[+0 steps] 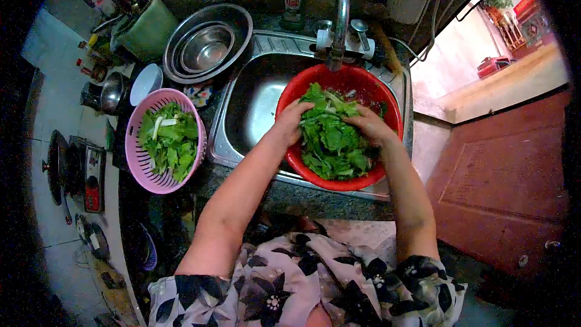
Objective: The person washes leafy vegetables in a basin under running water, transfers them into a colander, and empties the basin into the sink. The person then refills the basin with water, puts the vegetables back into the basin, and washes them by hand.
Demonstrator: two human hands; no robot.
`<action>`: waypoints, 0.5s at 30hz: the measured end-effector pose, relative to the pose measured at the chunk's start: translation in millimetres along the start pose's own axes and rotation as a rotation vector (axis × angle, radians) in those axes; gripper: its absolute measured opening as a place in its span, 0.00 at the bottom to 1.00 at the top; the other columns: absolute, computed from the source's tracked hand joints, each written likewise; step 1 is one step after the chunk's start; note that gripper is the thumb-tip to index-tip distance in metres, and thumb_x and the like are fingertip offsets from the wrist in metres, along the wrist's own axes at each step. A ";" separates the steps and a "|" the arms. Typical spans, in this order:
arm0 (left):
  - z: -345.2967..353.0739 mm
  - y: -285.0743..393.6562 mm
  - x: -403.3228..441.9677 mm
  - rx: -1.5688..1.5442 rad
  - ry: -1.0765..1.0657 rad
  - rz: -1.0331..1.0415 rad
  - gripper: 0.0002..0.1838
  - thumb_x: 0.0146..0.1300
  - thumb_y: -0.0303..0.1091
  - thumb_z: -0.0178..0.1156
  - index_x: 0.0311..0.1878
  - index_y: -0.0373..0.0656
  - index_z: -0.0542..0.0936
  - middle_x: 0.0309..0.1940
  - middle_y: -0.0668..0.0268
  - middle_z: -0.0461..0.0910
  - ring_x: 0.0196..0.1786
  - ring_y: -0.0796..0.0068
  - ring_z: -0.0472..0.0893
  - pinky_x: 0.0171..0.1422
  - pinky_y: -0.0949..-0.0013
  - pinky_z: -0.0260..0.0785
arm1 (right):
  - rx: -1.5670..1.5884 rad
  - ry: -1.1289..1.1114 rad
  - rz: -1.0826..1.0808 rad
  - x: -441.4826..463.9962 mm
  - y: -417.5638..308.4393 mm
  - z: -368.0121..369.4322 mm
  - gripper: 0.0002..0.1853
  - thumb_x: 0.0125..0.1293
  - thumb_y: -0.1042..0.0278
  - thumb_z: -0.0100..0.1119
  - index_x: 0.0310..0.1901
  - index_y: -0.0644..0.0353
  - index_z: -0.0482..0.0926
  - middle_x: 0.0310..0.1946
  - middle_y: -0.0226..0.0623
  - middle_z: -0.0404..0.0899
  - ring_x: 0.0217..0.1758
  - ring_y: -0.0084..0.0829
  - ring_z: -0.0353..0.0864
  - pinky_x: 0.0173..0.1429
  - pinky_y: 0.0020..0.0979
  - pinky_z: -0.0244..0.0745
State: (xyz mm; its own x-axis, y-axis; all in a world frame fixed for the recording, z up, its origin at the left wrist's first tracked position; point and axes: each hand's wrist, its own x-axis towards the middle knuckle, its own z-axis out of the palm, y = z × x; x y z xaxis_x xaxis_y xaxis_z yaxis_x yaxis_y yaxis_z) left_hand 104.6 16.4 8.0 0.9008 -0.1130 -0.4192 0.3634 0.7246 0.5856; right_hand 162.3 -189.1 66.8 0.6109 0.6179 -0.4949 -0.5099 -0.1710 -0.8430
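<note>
A red basin [392, 104] sits over the right part of the steel sink [257, 100], below the faucet [340, 24]. Green leafy vegetables [331, 136] fill much of it. My left hand [293, 121] is closed around the left side of the leaves, near the basin's left rim. On the opposite side my right hand [370, 126] grips the leaves, its fingers partly among them. To the left of the sink, a pink basket [162, 186] holds more leaves with pale stalks.
Nested metal bowls [243, 21] stand at the sink's back left, near a white bowl [146, 83]. A green bottle [293, 3] stands behind the sink. The counter edge [290, 197] runs in front, with a brown door [496, 188] at right.
</note>
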 end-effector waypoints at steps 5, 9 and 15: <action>40.1 34.2 -29.0 -0.062 -0.233 0.104 0.28 0.51 0.30 0.52 0.59 0.42 0.67 0.52 0.55 0.74 0.54 0.59 0.75 0.58 0.56 0.70 | -0.050 0.029 -0.270 -20.5 -19.0 -30.3 0.25 0.54 0.71 0.63 0.56 0.57 0.70 0.50 0.32 0.74 0.52 0.26 0.72 0.58 0.29 0.67; 36.9 33.5 -26.6 0.181 -0.179 0.067 0.32 0.46 0.22 0.54 0.60 0.41 0.67 0.52 0.56 0.73 0.56 0.59 0.73 0.62 0.61 0.65 | -0.266 0.077 -0.409 -19.8 -9.3 -43.6 0.31 0.52 0.69 0.67 0.59 0.57 0.68 0.53 0.34 0.72 0.56 0.30 0.70 0.61 0.31 0.65; -16.4 -11.6 -19.5 1.556 0.270 0.490 0.28 0.43 0.22 0.58 0.53 0.43 0.73 0.59 0.50 0.65 0.63 0.51 0.64 0.68 0.60 0.56 | -0.426 0.210 -0.265 23.0 39.0 -84.5 0.32 0.55 0.69 0.62 0.62 0.57 0.63 0.53 0.39 0.73 0.53 0.34 0.73 0.55 0.32 0.70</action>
State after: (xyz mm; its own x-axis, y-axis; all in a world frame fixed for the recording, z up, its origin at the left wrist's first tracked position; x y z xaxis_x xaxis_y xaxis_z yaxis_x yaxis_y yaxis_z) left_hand 79.0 21.3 -2.0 0.9900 0.1409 -0.0007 0.0998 -0.6977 0.7094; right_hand 207.6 -246.3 4.7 0.8151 0.5231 -0.2488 -0.0584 -0.3530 -0.9338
